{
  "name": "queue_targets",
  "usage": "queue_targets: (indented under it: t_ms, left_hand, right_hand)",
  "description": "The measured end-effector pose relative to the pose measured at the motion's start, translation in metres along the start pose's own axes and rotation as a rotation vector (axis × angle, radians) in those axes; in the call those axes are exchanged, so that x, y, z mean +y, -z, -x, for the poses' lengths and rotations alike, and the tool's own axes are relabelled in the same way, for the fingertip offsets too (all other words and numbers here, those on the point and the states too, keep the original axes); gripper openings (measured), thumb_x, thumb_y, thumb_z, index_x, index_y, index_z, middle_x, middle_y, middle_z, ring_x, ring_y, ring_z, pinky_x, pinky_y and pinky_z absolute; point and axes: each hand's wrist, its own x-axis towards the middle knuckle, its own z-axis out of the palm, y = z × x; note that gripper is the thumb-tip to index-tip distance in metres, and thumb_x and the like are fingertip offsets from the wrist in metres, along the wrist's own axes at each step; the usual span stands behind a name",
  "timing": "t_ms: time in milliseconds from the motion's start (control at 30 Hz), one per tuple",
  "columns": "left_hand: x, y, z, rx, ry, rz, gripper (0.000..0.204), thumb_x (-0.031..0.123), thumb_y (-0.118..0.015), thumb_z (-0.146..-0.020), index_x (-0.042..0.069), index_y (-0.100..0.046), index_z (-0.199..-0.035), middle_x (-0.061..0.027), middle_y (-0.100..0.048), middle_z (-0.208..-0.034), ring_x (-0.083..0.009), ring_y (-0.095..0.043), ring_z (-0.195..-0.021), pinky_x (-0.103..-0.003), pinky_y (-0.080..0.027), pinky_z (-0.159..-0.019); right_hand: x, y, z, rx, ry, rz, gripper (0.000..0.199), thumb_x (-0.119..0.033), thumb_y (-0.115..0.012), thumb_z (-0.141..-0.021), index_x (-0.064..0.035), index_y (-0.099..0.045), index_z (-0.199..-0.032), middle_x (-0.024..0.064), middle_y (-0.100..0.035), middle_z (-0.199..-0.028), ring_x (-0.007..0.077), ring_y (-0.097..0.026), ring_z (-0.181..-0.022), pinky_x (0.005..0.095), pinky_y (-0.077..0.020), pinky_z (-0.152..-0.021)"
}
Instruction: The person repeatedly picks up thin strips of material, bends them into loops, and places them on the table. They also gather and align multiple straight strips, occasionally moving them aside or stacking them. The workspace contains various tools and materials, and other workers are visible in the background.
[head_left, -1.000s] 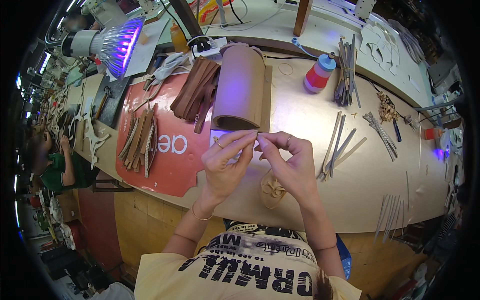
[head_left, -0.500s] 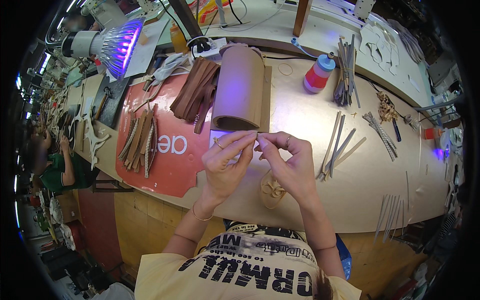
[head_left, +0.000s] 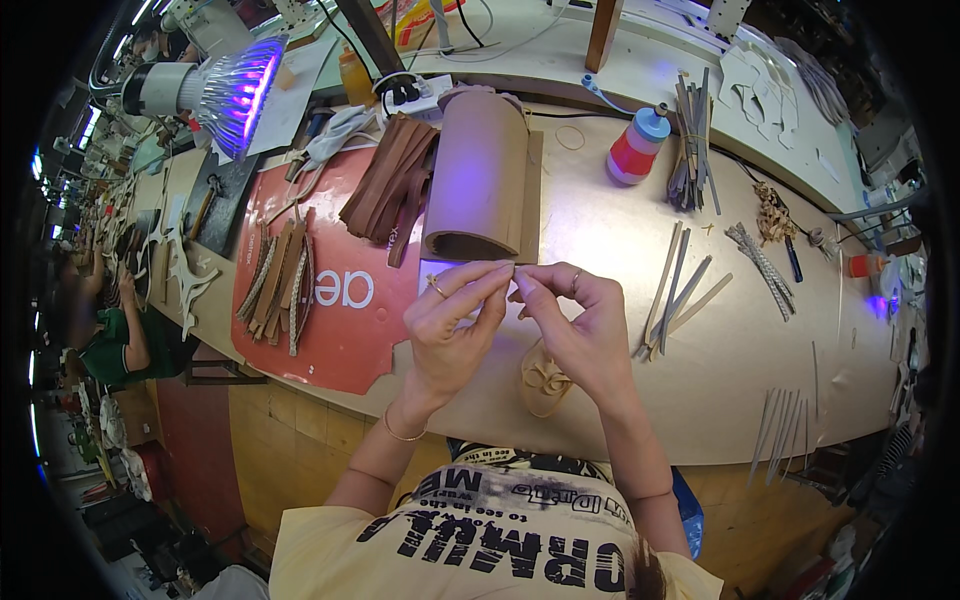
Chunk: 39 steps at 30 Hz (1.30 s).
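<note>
My left hand (head_left: 452, 325) and my right hand (head_left: 575, 325) meet fingertip to fingertip over the table, just in front of a brown half-round form (head_left: 478, 180). Both are pinched closed. Whatever sits between the fingertips is too small and too covered to name. Below my right hand lies a heap of tan rubber bands (head_left: 543, 385), partly hidden by that hand. On the right, several thin grey and beige strips (head_left: 680, 305) lie loosely across one another.
A lit lamp (head_left: 235, 95) hangs at the upper left. Brown strips (head_left: 390, 180) and braided strips (head_left: 275, 285) lie on a red sheet (head_left: 350, 345). A red-and-blue bottle (head_left: 638, 147) stands beside a bundle of grey strips (head_left: 690, 145). A person in green (head_left: 122, 340) sits far left.
</note>
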Motion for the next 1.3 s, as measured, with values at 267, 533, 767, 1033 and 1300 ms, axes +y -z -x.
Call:
queue_targets:
  t_ms: [267, 533, 767, 1033, 1300]
  left_hand:
    - [-0.001, -0.001, 0.0, 0.004, 0.004, -0.002, 0.025, -0.007, -0.07, -0.081, 0.002, -0.073, -0.104, -0.0119, -0.071, -0.101, -0.0214, -0.07, -0.087, -0.029, -0.057, -0.073]
    - [0.0, -0.001, -0.001, 0.003, 0.011, -0.001, 0.025, -0.007, -0.07, -0.081, 0.002, -0.073, -0.104, -0.0118, -0.071, -0.1, -0.0215, -0.069, -0.086, -0.03, -0.057, -0.072]
    - [0.0, -0.001, -0.001, -0.002, -0.013, -0.023, 0.025, -0.008, -0.071, -0.08, 0.001, -0.073, -0.103, -0.0122, -0.071, -0.1, -0.0224, -0.069, -0.087, -0.03, -0.057, -0.073]
    - [0.005, 0.001, -0.005, -0.003, 0.062, 0.003, 0.021, -0.003, -0.071, -0.081, 0.0, -0.073, -0.101, -0.0127, -0.072, -0.098, -0.0217, -0.07, -0.087, -0.029, -0.055, -0.076]
    - [0.003, 0.003, -0.004, 0.045, 0.3, 0.34, 0.012, 0.0, -0.065, -0.089, -0.001, -0.071, -0.099, -0.0101, -0.072, -0.098, -0.0177, -0.069, -0.087, -0.029, -0.053, -0.081]
  right_hand:
    - [0.0, -0.001, -0.001, 0.016, -0.015, -0.014, 0.022, -0.01, -0.063, -0.092, 0.0085, -0.07, -0.103, 0.0119, -0.071, -0.082, 0.0124, -0.064, -0.074, 0.0268, -0.0524, -0.069]
    - [0.001, -0.001, -0.001, 0.028, -0.014, -0.016, 0.022, -0.009, -0.064, -0.09, 0.0088, -0.07, -0.101, 0.013, -0.071, -0.081, 0.013, -0.065, -0.073, 0.0274, -0.0521, -0.07]
    - [0.001, -0.001, -0.002, 0.015, 0.01, 0.034, 0.02, -0.008, -0.063, -0.093, 0.0082, -0.07, -0.1, 0.0099, -0.07, -0.082, 0.0106, -0.063, -0.074, 0.0245, -0.0523, -0.067]
    - [0.001, -0.006, -0.002, 0.146, 0.388, 0.4, 0.009, -0.01, -0.067, -0.085, -0.0025, -0.07, -0.089, 0.0053, -0.069, -0.077, 0.018, -0.064, -0.066, 0.031, -0.0439, -0.074]
    - [0.006, -0.009, 0.005, 0.204, 0.462, 0.415, 0.008, -0.007, -0.069, -0.082, -0.0044, -0.069, -0.09, 0.0044, -0.068, -0.079, 0.0181, -0.062, -0.068, 0.0311, -0.0431, -0.073]
